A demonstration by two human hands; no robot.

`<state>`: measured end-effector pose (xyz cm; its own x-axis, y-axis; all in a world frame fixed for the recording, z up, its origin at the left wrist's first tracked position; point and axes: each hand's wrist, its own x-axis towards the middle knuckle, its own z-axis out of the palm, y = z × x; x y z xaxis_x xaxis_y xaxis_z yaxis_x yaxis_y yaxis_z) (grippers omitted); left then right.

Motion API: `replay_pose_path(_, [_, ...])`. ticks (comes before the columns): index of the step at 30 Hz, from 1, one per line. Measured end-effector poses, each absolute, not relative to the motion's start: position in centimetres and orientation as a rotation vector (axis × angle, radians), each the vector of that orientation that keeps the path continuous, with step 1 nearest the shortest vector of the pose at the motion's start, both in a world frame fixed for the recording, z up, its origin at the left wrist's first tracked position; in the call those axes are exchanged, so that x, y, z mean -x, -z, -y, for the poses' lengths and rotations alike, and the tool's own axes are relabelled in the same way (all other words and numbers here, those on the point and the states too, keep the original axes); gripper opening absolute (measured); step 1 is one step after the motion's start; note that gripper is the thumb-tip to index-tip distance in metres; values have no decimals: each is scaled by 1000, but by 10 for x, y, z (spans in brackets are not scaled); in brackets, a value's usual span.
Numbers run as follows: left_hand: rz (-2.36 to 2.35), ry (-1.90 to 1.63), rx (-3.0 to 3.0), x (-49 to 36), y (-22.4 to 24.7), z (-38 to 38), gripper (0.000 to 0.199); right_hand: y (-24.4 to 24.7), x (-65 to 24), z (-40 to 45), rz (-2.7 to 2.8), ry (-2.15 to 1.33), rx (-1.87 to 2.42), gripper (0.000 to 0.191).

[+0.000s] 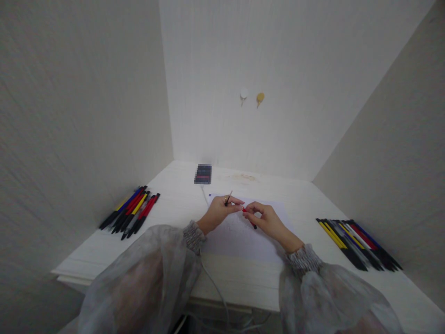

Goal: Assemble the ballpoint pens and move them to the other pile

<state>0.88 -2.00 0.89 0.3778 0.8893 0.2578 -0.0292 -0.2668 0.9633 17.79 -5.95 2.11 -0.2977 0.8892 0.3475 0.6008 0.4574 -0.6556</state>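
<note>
Over a white sheet of paper (239, 241) on the white desk, both hands meet near the middle. My left hand (222, 207) wears a ring and has a thin dark piece with a pale tip (227, 200) between its fingers. Its thumb and index fingertips are close to the end of a red and black pen part (249, 218). My right hand (266, 218) pinches that red part, whose black end points down toward the paper.
Several coloured pens (134, 211) lie at the left, and another row of pens (358, 243) at the right. A dark blurred device (203, 174) with a cable (215, 283) sits at the back. Walls enclose the desk (239, 280); two hooks (260, 97) hang behind.
</note>
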Motion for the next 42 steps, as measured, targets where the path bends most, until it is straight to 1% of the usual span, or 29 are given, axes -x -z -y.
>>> replay_pose_path(7, [-765,-1070,-1593,-8,-10,22,30,-21,-174,60,1935,-668,1195,19])
replay_pose_path(11, [-746,-1066,-1607,-8,-12,22,41,-20,-173,59,1879,-699,1166,18])
replay_pose_path(13, [-743,-1085,-1654,-8,-11,20,48,-20,-174,58,1840,-656,1157,17])
replay_pose_path(15, [-799,-1128,-1726,-8,-7,17,51,-21,-177,56,1787,-577,1156,17])
replay_pose_path(18, [-998,-1161,-1860,-7,-1,13,45,-24,-182,55,1741,-445,1162,17])
replay_pose_path(22, [-1185,-1087,-2044,-3,0,13,36,-29,-184,57,1775,-375,1171,16])
replay_pose_path(28, [-1314,-958,-2191,-1,-9,19,35,-26,-183,56,1801,-366,1204,17])
replay_pose_path(33, [-1397,-850,-2348,-1,-12,22,36,-23,-186,54,1863,-277,1215,18])
replay_pose_path(39, [-1417,-674,-2500,-2,-10,22,40,-23,-185,54,2087,25,1180,16])
replay_pose_path(42, [-1347,-617,-2558,-3,-7,25,43,-20,-178,56,2245,199,1141,18])
